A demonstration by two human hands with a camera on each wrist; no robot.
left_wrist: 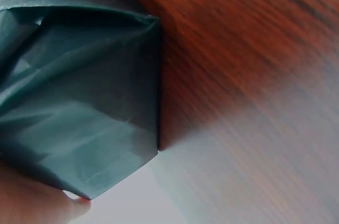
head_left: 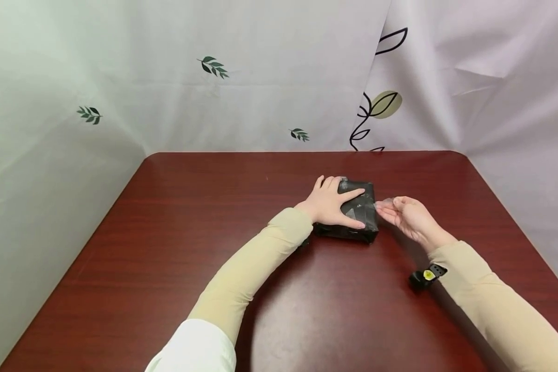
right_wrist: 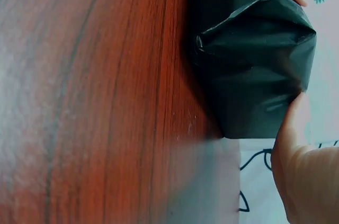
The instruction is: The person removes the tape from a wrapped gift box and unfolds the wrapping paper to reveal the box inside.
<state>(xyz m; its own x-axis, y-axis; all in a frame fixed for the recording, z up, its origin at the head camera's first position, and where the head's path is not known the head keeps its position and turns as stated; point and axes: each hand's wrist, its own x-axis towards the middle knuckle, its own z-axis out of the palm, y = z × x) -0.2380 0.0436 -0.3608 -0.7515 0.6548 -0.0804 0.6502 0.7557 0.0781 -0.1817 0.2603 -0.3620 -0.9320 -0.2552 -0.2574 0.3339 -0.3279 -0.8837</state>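
A black plastic-wrapped package [head_left: 360, 209] with a boxy shape lies on the table, right of its middle. My left hand [head_left: 330, 204] rests on its top with the fingers spread and straight. At the package's right edge, my right hand [head_left: 414, 219] pinches a strip of clear tape [head_left: 386, 201] between thumb and fingers. Folded, creased plastic covers the package's end [left_wrist: 90, 102] in the left wrist view. The right wrist view shows the right thumb [right_wrist: 296, 115] close by the folded end of the package [right_wrist: 254, 75]; the tape cannot be made out there.
The dark red wooden table [head_left: 190, 206] has rounded far corners. A pale curtain [head_left: 260, 103] with leaf prints hangs behind it and along both sides. A black wrist strap with a yellow mark [head_left: 429, 274] hangs at the right sleeve. Something small and dark shows under the left wrist.
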